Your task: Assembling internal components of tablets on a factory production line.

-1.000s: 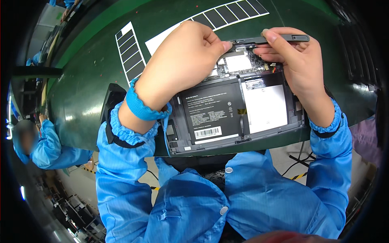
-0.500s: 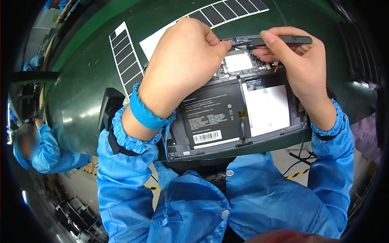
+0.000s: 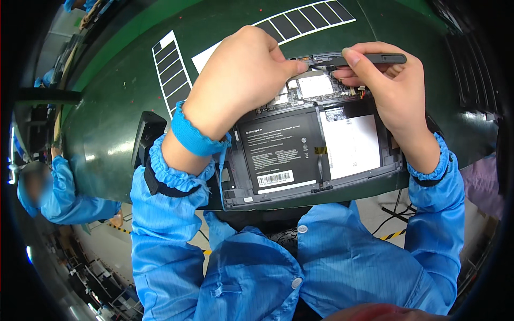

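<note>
An opened flat electronic device [image 3: 369,175], perhaps a tablet, lies on the table in front of me. Its black battery [image 3: 281,142] bears a white barcode label, and a white panel [image 3: 350,147] sits to the battery's right. Along the far side runs a circuit board [image 3: 342,90] with a silver shield plate [image 3: 316,85]. My left hand [image 3: 243,75] is pinched at the board's far edge; what its fingertips hold is hidden. My right hand [image 3: 399,93] grips dark tweezers [image 3: 372,59] nearly level, their tips beside my left thumb.
Sheets of black rectangular stickers [image 3: 174,72] lie left of and beyond the device on the green table [image 3: 118,123]. A blue band [image 3: 195,136] with a cord circles my left wrist. At the far left sits a person in blue [image 3: 69,192].
The tweezer tips have shifted slightly nearer and left, beside my left thumb. My left hand uncovers a bit more of the board. The view has tilted a little.
</note>
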### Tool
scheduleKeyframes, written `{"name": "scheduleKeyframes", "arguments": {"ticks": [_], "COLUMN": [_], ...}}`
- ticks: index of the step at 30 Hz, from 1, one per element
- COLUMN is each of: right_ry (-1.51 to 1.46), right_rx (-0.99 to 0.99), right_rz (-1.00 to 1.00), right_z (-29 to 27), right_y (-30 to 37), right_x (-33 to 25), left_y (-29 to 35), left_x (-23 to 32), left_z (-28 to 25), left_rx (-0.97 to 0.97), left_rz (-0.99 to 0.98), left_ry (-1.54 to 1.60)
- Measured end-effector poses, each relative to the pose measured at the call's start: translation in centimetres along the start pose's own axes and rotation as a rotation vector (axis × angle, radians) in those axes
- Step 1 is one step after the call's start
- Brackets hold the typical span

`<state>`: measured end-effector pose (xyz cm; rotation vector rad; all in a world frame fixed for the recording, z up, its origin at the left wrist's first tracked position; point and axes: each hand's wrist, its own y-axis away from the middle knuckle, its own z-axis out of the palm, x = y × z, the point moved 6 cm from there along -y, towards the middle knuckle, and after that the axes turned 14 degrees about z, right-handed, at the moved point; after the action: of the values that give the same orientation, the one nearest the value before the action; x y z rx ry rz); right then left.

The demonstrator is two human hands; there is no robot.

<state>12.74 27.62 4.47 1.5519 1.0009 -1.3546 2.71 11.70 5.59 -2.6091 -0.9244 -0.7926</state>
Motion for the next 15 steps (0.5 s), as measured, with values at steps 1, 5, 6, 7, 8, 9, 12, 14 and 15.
{"name": "scheduleKeyframes", "arguments": {"ticks": [1, 5, 6, 7, 8, 9, 12, 14, 15], "right_ry": [0.0, 0.009, 0.008, -0.039, -0.086, -0.083, -0.11, -0.141, -0.169], "right_rx": [0.004, 0.009, 0.008, 0.075, 0.141, 0.14, 0.15, 0.112, 0.081], "right_rz": [0.001, 0.028, 0.026, -0.114, -0.256, -0.261, -0.245, -0.177, -0.096], "right_z": [-0.1, 0.0, 0.1, -0.2, -0.6, -0.7, -1.1, -1.1, -1.0], "right_y": [0.0, -0.1, 0.0, 0.3, 0.8, 0.8, 0.6, -0.2, -0.6], "right_x": [0.0, -0.1, -0.2, -1.0, -1.8, -1.8, -1.6, -0.9, -0.4], "left_y": [-0.1, -0.7, -0.9, -1.0, -1.2, -1.4, -1.2, -0.8, -0.5], "left_x": [0.0, 0.0, 0.0, -0.1, 0.0, 0.1, 0.5, 0.1, 0.1], "left_z": [0.0, -0.5, -0.5, -0.4, -0.5, 0.1, 0.5, 0.7, 0.7], "left_rx": [-0.021, -0.056, -0.125, -0.193, -0.189, -0.251, -0.29, -0.246, -0.219], "left_rz": [0.0, -0.007, -0.04, -0.072, -0.072, -0.083, -0.093, -0.076, -0.047], "left_ry": [0.003, -0.045, -0.016, 0.014, 0.012, 0.034, 0.058, 0.07, 0.087]}}
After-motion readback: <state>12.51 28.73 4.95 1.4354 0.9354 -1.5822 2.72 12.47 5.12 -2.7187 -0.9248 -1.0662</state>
